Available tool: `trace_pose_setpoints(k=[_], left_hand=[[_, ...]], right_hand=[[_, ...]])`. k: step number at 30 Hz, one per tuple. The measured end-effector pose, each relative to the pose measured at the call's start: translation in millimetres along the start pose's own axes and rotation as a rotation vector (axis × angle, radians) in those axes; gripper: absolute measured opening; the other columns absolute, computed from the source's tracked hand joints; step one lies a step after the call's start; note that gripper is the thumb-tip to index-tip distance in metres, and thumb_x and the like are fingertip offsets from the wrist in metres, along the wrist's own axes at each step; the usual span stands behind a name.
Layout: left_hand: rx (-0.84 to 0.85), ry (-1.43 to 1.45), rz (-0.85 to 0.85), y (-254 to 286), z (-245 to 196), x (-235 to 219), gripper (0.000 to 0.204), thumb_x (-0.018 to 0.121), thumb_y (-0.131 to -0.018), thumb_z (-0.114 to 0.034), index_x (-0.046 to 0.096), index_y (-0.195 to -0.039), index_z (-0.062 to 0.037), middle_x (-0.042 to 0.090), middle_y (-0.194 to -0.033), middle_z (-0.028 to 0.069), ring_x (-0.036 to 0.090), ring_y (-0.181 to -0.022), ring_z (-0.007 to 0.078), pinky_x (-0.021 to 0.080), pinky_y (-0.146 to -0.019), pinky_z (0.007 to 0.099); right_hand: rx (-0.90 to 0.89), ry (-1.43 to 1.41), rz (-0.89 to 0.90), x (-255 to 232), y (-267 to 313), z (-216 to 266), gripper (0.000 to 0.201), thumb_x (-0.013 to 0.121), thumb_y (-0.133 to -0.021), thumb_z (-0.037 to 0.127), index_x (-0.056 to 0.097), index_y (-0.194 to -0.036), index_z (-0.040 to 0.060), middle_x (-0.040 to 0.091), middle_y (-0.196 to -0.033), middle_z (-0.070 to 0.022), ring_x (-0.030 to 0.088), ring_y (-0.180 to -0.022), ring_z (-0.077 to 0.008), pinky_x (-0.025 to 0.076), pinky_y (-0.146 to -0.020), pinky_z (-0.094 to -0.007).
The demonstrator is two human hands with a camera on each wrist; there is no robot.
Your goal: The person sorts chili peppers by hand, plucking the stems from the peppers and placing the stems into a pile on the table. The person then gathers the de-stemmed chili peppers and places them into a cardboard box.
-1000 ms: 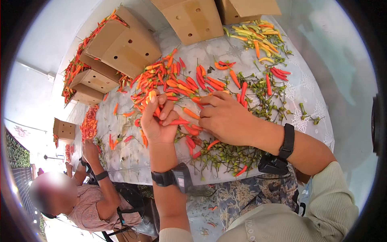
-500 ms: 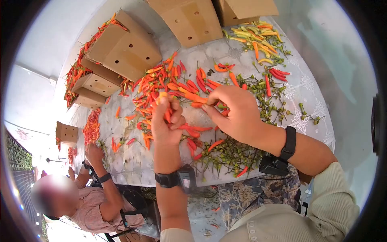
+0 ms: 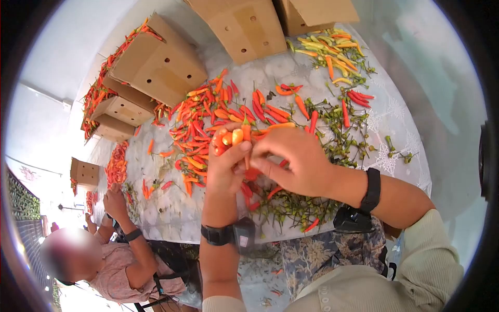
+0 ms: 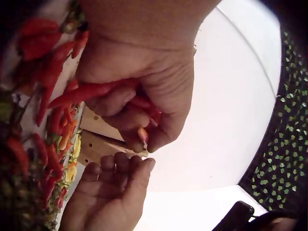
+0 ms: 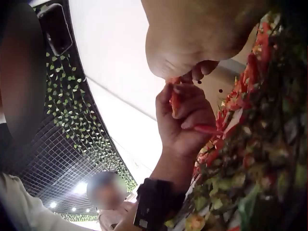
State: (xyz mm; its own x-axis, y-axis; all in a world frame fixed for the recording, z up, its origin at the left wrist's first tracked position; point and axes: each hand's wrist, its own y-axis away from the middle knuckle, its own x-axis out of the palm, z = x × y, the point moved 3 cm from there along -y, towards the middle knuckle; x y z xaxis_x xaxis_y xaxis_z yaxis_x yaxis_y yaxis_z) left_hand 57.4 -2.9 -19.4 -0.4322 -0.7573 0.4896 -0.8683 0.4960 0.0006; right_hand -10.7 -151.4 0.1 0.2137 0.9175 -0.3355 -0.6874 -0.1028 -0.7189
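Observation:
My left hand [image 3: 227, 169] holds several red and orange chili peppers [image 3: 221, 140] in its curled fingers. An orange chili pepper [image 3: 246, 132] stands upright by its thumb, green stem end up. One red chili [image 4: 91, 91] sticks out from the left hand's grasp in the left wrist view. Close beside it is my right hand [image 3: 299, 164], with thumb and fingertips near the orange chili. In the left wrist view the right hand [image 4: 108, 197] shows its palm, fingers loosely bent and nothing between them. A heap of red and orange chilies [image 3: 200, 114] lies beyond the hands.
Green stems [image 3: 296, 203] are strewn along the near table edge. Yellow chilies [image 3: 332, 49] lie at the far right. Cardboard boxes [image 3: 161, 62] stand along the back, some filled with chilies. Another person [image 3: 125, 260] works at the left over more chilies.
My right hand was pinching an orange chili over the heap; an orange chili now stands in my left hand. The left hand has shifted right, and the right hand has come down beside it.

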Motion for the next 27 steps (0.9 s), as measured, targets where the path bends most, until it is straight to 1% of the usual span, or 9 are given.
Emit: trace_pose_setpoints(k=[3, 4, 7, 8, 11, 20, 23, 26, 27], left_hand=[[0.004, -0.005, 0.061, 3, 1, 1, 0.045, 0.074, -0.069, -0.005, 0.052, -0.108, 0.0005, 0.059, -0.082, 0.0057, 0.056, -0.062, 0.0096, 0.040, -0.046, 0.0179], [0.007, -0.039, 0.114, 3, 4, 1, 0.045, 0.074, -0.068, -0.005, 0.052, -0.107, 0.0006, 0.059, -0.082, 0.0056, 0.056, -0.064, 0.0103, 0.042, -0.048, 0.0185], [-0.029, -0.135, 0.210, 2, 3, 2, 0.043, 0.076, -0.065, -0.005, 0.056, -0.102, 0.0006, 0.059, -0.082, 0.0050, 0.057, -0.072, 0.0114, 0.047, -0.060, 0.0224], [-0.031, -0.134, 0.225, 2, 3, 2, 0.041, 0.075, -0.065, -0.005, 0.056, -0.101, 0.0005, 0.059, -0.083, 0.0048, 0.057, -0.072, 0.0113, 0.047, -0.061, 0.0224], [-0.042, -0.134, 0.201, 6, 3, 8, 0.034, 0.074, -0.066, -0.003, 0.059, -0.097, 0.0000, 0.058, -0.083, 0.0034, 0.056, -0.073, 0.0096, 0.048, -0.062, 0.0224], [-0.040, -0.272, 0.149, 4, 2, 14, 0.026, 0.069, -0.071, 0.005, 0.060, -0.095, -0.0004, 0.059, -0.082, 0.0018, 0.057, -0.070, 0.0072, 0.051, -0.058, 0.0210], [-0.065, -0.260, 0.121, 3, 2, 15, 0.029, 0.068, -0.070, 0.006, 0.059, -0.097, -0.0006, 0.060, -0.081, 0.0025, 0.056, -0.066, 0.0065, 0.048, -0.051, 0.0197], [-0.027, -0.205, 0.040, 4, 3, 1, 0.028, 0.067, -0.074, 0.002, 0.059, -0.100, -0.0012, 0.058, -0.078, 0.0025, 0.052, -0.060, 0.0059, 0.042, -0.043, 0.0183], [-0.032, -0.066, 0.053, 3, 1, -7, 0.027, 0.066, -0.075, 0.000, 0.058, -0.101, -0.0015, 0.058, -0.077, 0.0025, 0.049, -0.058, 0.0061, 0.040, -0.042, 0.0180]], right_hand=[[0.414, -0.250, -0.068, -11, -4, -6, 0.018, 0.066, -0.083, 0.019, 0.059, -0.084, 0.0026, 0.058, -0.077, -0.0080, 0.058, -0.069, -0.0183, 0.046, -0.063, -0.0306], [0.417, -0.347, -0.118, -11, -4, -13, 0.023, 0.066, -0.086, 0.022, 0.060, -0.085, 0.0008, 0.057, -0.076, -0.0069, 0.055, -0.067, -0.0118, 0.045, -0.061, -0.0272], [0.438, -0.384, -0.027, -13, -5, -19, 0.019, 0.066, -0.088, 0.023, 0.061, -0.088, 0.0041, 0.057, -0.078, 0.0003, 0.049, -0.066, -0.0046, 0.040, -0.058, -0.0216], [0.392, -0.423, -0.031, -8, -3, -24, 0.020, 0.066, -0.088, 0.022, 0.061, -0.086, 0.0028, 0.056, -0.078, 0.0007, 0.049, -0.066, -0.0042, 0.039, -0.057, -0.0211], [0.512, -0.374, 0.030, -16, -6, -14, 0.020, 0.067, -0.087, 0.020, 0.061, -0.081, 0.0019, 0.055, -0.076, 0.0001, 0.049, -0.067, -0.0045, 0.040, -0.057, -0.0214], [-0.044, 0.174, -0.161, -22, -8, -8, 0.008, 0.070, -0.076, 0.005, 0.063, -0.074, 0.0025, 0.054, -0.068, -0.0082, 0.054, -0.063, -0.0226, 0.041, -0.054, -0.0315], [-0.115, 0.258, -0.224, -21, -7, -10, 0.010, 0.069, -0.072, 0.007, 0.059, -0.070, 0.0053, 0.053, -0.069, -0.0078, 0.053, -0.064, -0.0278, 0.043, -0.056, -0.0382], [-0.045, 0.262, -0.333, -32, -11, -14, 0.007, 0.067, -0.071, 0.005, 0.061, -0.075, 0.0061, 0.056, -0.074, -0.0084, 0.054, -0.069, -0.0287, 0.044, -0.060, -0.0384], [-0.029, 0.311, -0.369, -35, -13, -18, 0.008, 0.067, -0.071, 0.004, 0.062, -0.077, 0.0063, 0.056, -0.076, -0.0088, 0.055, -0.071, -0.0290, 0.044, -0.062, -0.0381]])
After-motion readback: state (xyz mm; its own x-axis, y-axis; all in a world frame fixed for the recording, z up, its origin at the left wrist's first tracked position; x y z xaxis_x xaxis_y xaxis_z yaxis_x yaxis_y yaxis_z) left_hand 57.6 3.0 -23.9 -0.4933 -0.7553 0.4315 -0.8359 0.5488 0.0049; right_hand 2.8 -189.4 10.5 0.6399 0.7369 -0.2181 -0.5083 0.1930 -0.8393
